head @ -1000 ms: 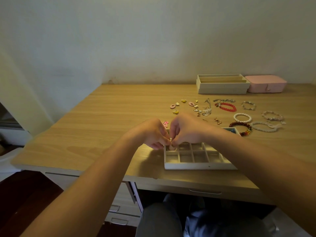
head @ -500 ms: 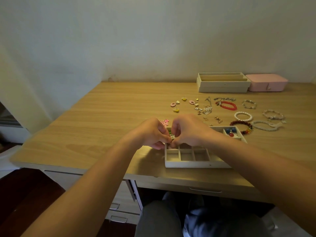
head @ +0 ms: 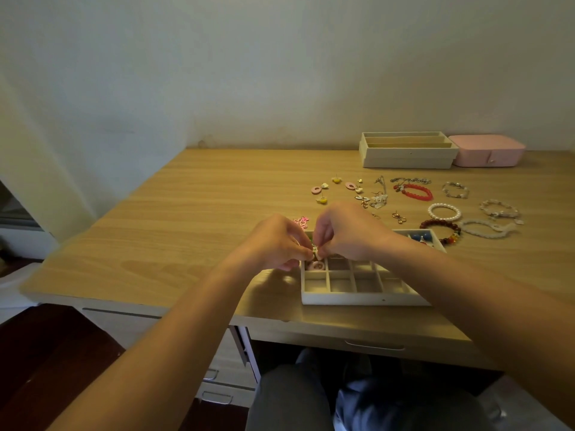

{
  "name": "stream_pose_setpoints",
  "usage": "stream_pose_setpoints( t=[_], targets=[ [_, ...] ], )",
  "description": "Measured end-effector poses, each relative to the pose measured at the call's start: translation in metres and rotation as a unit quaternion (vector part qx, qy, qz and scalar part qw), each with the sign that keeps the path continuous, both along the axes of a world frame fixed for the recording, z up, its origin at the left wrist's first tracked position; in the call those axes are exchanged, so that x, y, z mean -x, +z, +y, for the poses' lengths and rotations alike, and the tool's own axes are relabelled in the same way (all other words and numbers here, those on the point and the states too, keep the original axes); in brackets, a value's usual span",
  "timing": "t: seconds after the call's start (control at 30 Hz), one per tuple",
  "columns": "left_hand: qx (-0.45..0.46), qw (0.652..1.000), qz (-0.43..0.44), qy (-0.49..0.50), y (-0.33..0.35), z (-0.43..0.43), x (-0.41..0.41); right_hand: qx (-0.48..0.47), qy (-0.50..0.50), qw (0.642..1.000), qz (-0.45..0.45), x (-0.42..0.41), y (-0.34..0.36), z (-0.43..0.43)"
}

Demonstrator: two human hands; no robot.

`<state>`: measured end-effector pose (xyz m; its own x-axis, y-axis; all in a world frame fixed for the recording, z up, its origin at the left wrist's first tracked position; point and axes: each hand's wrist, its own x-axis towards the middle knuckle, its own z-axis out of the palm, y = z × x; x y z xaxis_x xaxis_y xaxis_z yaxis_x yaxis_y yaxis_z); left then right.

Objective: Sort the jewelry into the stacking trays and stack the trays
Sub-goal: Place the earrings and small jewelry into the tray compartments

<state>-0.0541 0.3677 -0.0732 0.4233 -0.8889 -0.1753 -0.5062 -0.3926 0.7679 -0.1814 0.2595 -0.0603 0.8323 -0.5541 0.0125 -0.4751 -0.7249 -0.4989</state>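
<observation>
The left hand [head: 273,244] and the right hand [head: 348,234] meet above the far left corner of the compartment tray [head: 357,301]. The fingers of both hands are curled, and their tips pinch together one small piece of jewelry [head: 315,251]. It is too small to say what kind it is. Just under it, a pink earring [head: 317,265] already lies in a compartment. Most of the near compartments show nothing inside.

The main risk is probably that the small piece slips. It is tiny and two sets of fingertips handle it at once, so an uneven pull could flick it out. It could then land in the wrong compartment, on the bench [head: 217,213], or on the floor, because the tray sits close to the front edge of the bench.

A second risk is the right forearm, which crosses over the right part of the tray. If it drops lower, it may push the tray toward the edge or disturb the blue and red pieces [head: 420,237] in the far right compartment.

Much jewelry waits loose behind the hands, for example the red bracelet [head: 415,191] and the pearl bracelet [head: 444,212]. A careless reach could sweep these together and tangle them. The second tray [head: 407,158] stands well apart, at the wall.
</observation>
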Motion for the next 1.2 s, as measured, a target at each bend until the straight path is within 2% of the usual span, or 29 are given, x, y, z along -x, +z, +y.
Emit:
stream_pose_setpoints(
  t=[0.23,0.7,0.9,1.2],
  targets=[
    [0.026,0.999,-0.020,0.022,-0.008,-0.001,0.003,0.035,-0.017,0.999,-0.005,-0.001,-0.002,0.005],
    [0.043,0.998,0.009,0.040,-0.016,-0.001,0.002,-0.002,-0.003,1.000,-0.019,0.004,-0.001,0.005],
    [0.067,0.996,-0.011,0.054,-0.027,-0.004,0.007,-0.008,-0.005,1.000,-0.021,0.004,0.000,0.002],
    [0.096,0.995,0.010,0.039,-0.031,-0.016,0.017,0.025,-0.019,0.999,0.030,0.010,-0.006,-0.012]
  ],
)
